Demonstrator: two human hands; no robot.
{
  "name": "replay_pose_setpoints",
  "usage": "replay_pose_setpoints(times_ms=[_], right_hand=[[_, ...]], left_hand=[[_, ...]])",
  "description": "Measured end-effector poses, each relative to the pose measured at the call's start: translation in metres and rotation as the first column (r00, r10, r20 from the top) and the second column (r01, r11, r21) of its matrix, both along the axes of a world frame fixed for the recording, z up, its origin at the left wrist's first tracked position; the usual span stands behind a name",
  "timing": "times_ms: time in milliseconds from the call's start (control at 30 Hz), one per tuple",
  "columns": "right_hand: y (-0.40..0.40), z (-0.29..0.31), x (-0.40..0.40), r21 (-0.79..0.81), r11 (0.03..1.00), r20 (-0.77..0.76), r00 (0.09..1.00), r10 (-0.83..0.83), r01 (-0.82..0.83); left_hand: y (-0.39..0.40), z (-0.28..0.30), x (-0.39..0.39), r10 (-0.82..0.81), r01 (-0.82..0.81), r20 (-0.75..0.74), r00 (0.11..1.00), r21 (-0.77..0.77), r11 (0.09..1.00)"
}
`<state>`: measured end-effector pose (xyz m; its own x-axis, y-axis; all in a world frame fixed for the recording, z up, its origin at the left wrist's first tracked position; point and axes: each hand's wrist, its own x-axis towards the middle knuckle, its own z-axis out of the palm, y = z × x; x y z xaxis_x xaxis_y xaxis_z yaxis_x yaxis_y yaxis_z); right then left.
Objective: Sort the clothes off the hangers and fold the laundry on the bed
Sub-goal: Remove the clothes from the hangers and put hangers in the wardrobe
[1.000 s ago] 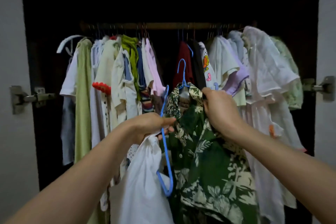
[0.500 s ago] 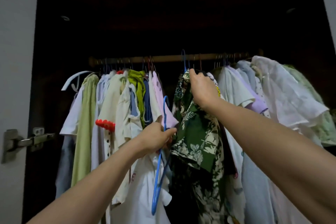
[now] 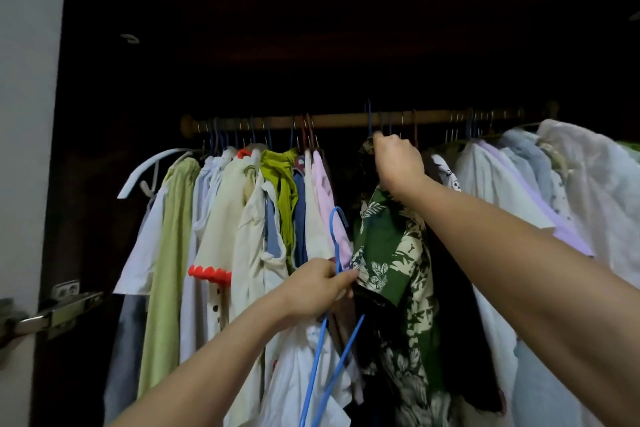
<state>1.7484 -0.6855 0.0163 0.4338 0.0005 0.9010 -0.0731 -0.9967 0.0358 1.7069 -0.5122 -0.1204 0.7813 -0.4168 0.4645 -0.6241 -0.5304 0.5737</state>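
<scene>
Green floral shirt (image 3: 388,246) now raised to rod (image 3: 346,120) by right hand (image 3: 398,163), grip clenched on its collar; left hand (image 3: 318,288) grasps blue hanger (image 3: 334,322).

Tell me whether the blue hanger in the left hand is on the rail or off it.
Off. The blue hanger sits in the left hand, its hook free in the air well below the rail.

R hand (image 3: 398,163) lifted green floral shirt (image 3: 391,253) up to rail (image 3: 339,120); hanger hook (image 3: 369,118) now over it.
</scene>
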Motion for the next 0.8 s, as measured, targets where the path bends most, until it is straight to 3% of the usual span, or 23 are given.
replay_pose_setpoints(times_ms=[133,233,300,367,433,533,633,733,800], right_hand=[[0.001,-0.022,-0.003,-0.076,0.995,-0.049,0.997,-0.065,0.061],[-0.001,-0.063,-0.015,-0.166,0.985,0.114,0.993,-0.032,0.051],[0.000,-0.108,-0.029,-0.202,0.976,0.234,0.964,0.126,-0.078],[0.008,-0.161,-0.047,-0.179,0.927,0.177,0.916,0.359,-0.328],[0.018,-0.211,-0.067,-0.037,0.860,0.046,0.859,0.510,-0.508],[0.029,-0.273,-0.095,0.325,0.760,-0.059,0.790,0.610,-0.563],[0.034,-0.316,-0.117,0.576,0.694,-0.256,0.710,0.656,-0.433],[0.034,-0.348,-0.132,0.682,0.668,-0.468,0.525,0.711,-0.297],[0.034,-0.363,-0.139,0.773,0.600,-0.499,0.386,0.776,-0.206]], left_hand=[[0.006,-0.014,0.001,-0.079,0.073,-0.055,0.995,-0.097,0.993],[0.008,-0.041,-0.002,-0.123,0.111,-0.088,0.988,-0.130,0.985],[0.006,-0.065,-0.006,-0.129,0.117,-0.118,0.985,-0.106,0.988],[0.004,-0.092,-0.012,-0.138,0.125,-0.159,0.978,-0.089,0.988],[0.002,-0.121,-0.020,-0.149,0.125,-0.219,0.964,-0.117,0.985],[0.000,-0.169,-0.032,-0.166,0.125,-0.278,0.946,-0.160,0.979],[0.002,-0.211,-0.047,-0.155,0.131,-0.303,0.940,-0.096,0.987],[0.005,-0.242,-0.064,-0.157,0.161,-0.359,0.920,-0.017,0.987],[0.009,-0.255,-0.072,-0.173,0.199,-0.388,0.906,0.029,0.979]])
